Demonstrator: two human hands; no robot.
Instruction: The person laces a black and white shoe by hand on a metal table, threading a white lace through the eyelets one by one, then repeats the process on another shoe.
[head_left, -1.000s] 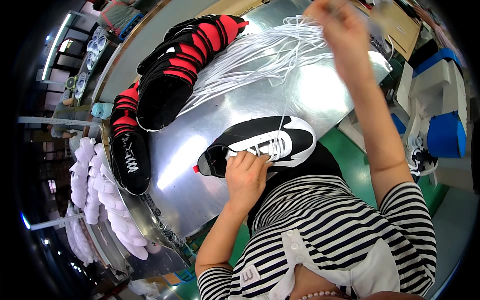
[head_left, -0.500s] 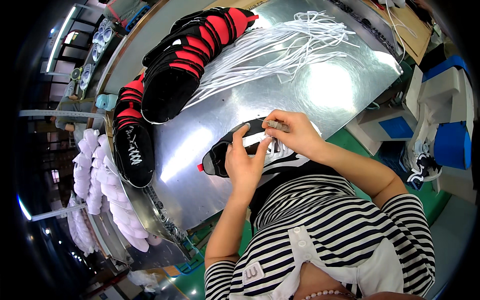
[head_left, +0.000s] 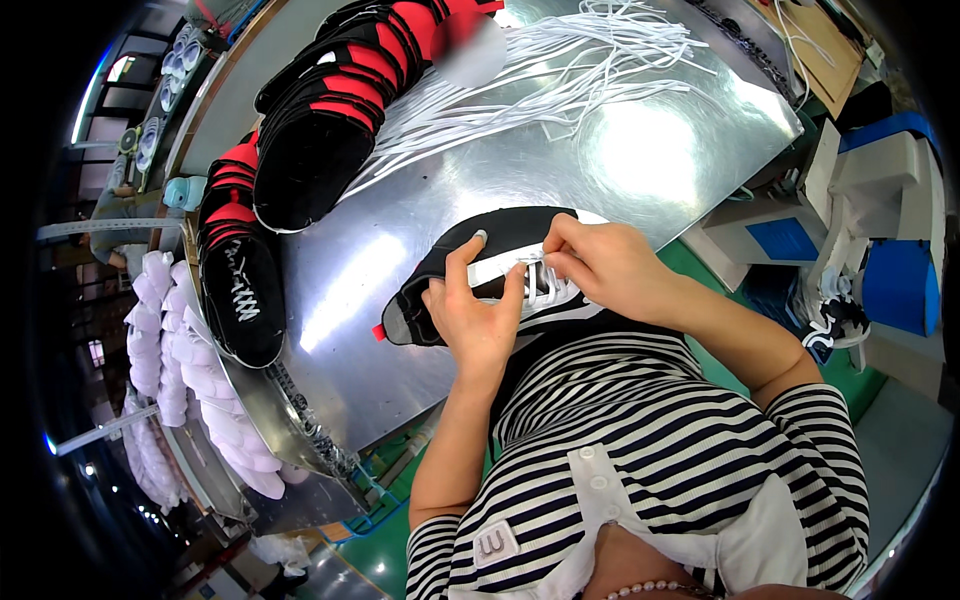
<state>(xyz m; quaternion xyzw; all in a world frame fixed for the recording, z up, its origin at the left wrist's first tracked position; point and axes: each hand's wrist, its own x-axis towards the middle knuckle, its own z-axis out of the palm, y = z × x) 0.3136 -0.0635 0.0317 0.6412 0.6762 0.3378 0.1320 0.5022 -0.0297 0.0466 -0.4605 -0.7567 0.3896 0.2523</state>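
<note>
A black shoe upper (head_left: 505, 228) with a red heel tab lies on the metal table in front of me, close against my striped shirt. White lace (head_left: 543, 290) crosses its throat beside a white eyelet strip (head_left: 490, 268). My left hand (head_left: 478, 318) grips the upper at its opening, thumb on the eyelet strip and index finger on the black side. At the forward end of that strip, my right hand (head_left: 620, 272) has thumb and index finger pinched together on the lace. Its fingers hide the lace's tip.
Stacked black-and-red uppers (head_left: 335, 110) lie at the far left, with another row (head_left: 240, 290) nearer. Loose white laces (head_left: 560, 75) spread across the back of the metal table (head_left: 350, 290). White shoe parts (head_left: 210, 390) hang beyond its left edge. A blue-and-white machine (head_left: 880, 190) stands right.
My right hand's fingers have come down and closed at the eyelet strip. A beige thing seen at these fingers earlier no longer shows. The shoe upper appears slightly farther left in view.
</note>
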